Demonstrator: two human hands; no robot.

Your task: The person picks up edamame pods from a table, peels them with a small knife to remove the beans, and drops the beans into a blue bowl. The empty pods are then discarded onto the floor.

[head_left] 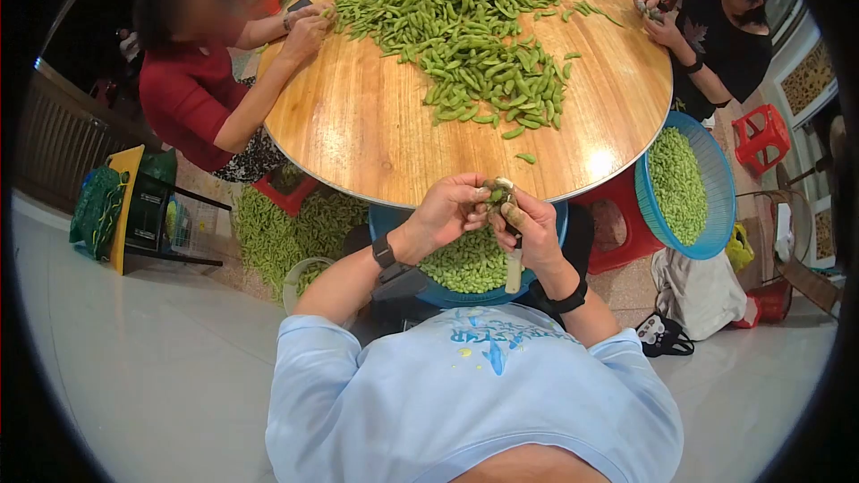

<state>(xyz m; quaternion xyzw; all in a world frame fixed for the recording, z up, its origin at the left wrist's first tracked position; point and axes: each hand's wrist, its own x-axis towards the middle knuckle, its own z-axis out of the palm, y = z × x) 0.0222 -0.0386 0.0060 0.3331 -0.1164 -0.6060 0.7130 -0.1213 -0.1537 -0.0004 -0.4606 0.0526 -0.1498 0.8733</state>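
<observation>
My left hand [449, 212] is closed in a pinch on a green soybean pod [497, 198], just in front of the table's near edge. Close beside it, my right hand [530, 225] has its fingers curled round a small tool with a pale handle [514, 272] and a black section; its working end is hidden by the fingers. Both hands meet at the pod. Below them, a blue basin [429, 291] holds shelled green beans [465, 264]. A single pod [526, 158] lies on the round wooden table [358, 139] ahead of my hands.
A large heap of pods [447, 0] covers the table's middle and far side. One person [192, 103] sits at left, another [729, 27] at right, hands at the table edge. A blue basket [723, 215] of beans stands at right; pods [268, 224] cover the floor at left.
</observation>
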